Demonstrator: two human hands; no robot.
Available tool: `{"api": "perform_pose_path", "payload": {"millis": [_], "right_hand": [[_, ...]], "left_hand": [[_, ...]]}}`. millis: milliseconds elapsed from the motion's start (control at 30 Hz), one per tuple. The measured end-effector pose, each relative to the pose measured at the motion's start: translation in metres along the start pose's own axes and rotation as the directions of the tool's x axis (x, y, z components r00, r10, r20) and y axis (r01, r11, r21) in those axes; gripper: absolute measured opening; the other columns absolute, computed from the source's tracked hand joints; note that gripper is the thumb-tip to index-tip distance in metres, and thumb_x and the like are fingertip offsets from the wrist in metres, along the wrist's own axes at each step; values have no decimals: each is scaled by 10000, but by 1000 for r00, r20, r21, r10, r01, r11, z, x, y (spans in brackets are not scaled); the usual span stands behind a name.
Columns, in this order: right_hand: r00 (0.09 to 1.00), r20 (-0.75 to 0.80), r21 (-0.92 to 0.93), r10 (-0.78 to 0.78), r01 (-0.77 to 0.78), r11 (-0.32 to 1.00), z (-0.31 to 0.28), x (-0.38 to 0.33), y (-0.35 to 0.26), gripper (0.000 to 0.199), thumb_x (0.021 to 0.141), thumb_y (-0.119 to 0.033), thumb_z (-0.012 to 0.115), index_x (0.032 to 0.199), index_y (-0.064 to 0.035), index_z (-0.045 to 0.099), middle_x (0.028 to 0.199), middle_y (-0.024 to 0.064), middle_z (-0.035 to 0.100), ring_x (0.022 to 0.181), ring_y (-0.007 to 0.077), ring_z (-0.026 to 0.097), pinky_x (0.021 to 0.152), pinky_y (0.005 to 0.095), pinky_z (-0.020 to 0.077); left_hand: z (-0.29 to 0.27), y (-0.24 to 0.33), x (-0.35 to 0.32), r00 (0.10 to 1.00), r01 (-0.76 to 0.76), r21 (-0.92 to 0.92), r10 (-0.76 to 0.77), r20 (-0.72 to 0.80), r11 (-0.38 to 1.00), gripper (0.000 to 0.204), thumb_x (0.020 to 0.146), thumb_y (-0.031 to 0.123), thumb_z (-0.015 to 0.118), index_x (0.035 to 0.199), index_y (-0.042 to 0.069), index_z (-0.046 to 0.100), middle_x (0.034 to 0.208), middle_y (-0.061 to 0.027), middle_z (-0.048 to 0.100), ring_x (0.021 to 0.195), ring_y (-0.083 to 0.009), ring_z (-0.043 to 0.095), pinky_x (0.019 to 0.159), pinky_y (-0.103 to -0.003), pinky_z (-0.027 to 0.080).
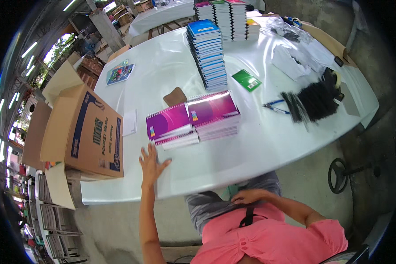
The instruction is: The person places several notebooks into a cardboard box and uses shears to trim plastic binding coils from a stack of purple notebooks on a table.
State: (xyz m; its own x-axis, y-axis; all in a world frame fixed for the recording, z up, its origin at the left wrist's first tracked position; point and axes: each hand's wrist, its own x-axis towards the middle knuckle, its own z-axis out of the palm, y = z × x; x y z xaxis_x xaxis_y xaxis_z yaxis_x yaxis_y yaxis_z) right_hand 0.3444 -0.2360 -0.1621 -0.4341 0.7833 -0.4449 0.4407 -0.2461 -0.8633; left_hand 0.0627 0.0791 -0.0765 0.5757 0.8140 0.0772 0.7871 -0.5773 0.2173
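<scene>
My left hand [150, 168] lies flat on the table with its fingers spread, the fingertips beside the near left corner of a stack of purple spiral notebooks [168, 123]. Another purple notebook stack [213, 109] stands against it on the right, a little taller. Nothing is held in that hand. Down at my lap, my right hand [247, 196] rests with loosely bent fingers pointing left; I see no object in it. Behind the purple stacks is a brown pad-like piece [175, 96]. A white notepad or card [130, 122] lies to their left.
An open cardboard box [94, 132] stands at the left edge. Tall stacks of blue notebooks [207, 55] and other notebooks [231, 20] rise behind. A green notebook [247, 80], blue-handled pliers [277, 105], black spiral bindings [314, 101] and plastic wrap [295, 59] lie to the right.
</scene>
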Motion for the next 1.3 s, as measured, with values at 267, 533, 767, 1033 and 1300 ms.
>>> {"api": "perform_pose_path", "payload": {"millis": [267,533,767,1033,1300], "right_hand": [[423,-832,-220,-360,343,913,-89,-87,-101,198,841,-61,682,1031,-12,654,989,96,634,917,202,612,840,330,494],[185,-910,-413,-370,-344,843,-142,14,-81,421,700,-202,827,997,16,623,1010,178,579,918,341,597,770,421,483],[284,-903,-390,-322,-229,892,-168,26,-70,391,707,-179,802,961,37,600,955,212,572,905,402,572,806,479,453],[262,-900,-403,-350,-187,896,-232,-12,-11,382,695,-88,792,983,51,583,995,224,566,936,412,570,814,469,478],[262,-895,-381,-361,-28,924,-245,-32,-9,378,732,74,713,1082,56,569,1041,203,561,902,341,597,728,392,517]], "left_hand": [[1,27,50,998,-4,-151,12,58,988,802,749,644,681,1321,93,566,1505,-148,386,1440,-471,98,1048,-738,105],[9,19,62,999,-29,-162,33,26,986,617,775,554,705,1273,201,618,1360,-43,564,1436,-443,120,1043,-747,101],[12,25,56,988,-155,-155,155,-10,976,454,816,441,700,1178,169,667,1136,-91,680,1371,-467,259,1035,-707,191],[23,104,79,976,-218,-123,219,-2,968,499,837,518,629,1141,125,679,1331,-78,573,1380,-450,289,1069,-680,198],[22,128,95,979,-195,-73,198,41,978,529,863,474,632,1244,107,612,1437,-60,488,1406,-452,243,1085,-675,186]]}}
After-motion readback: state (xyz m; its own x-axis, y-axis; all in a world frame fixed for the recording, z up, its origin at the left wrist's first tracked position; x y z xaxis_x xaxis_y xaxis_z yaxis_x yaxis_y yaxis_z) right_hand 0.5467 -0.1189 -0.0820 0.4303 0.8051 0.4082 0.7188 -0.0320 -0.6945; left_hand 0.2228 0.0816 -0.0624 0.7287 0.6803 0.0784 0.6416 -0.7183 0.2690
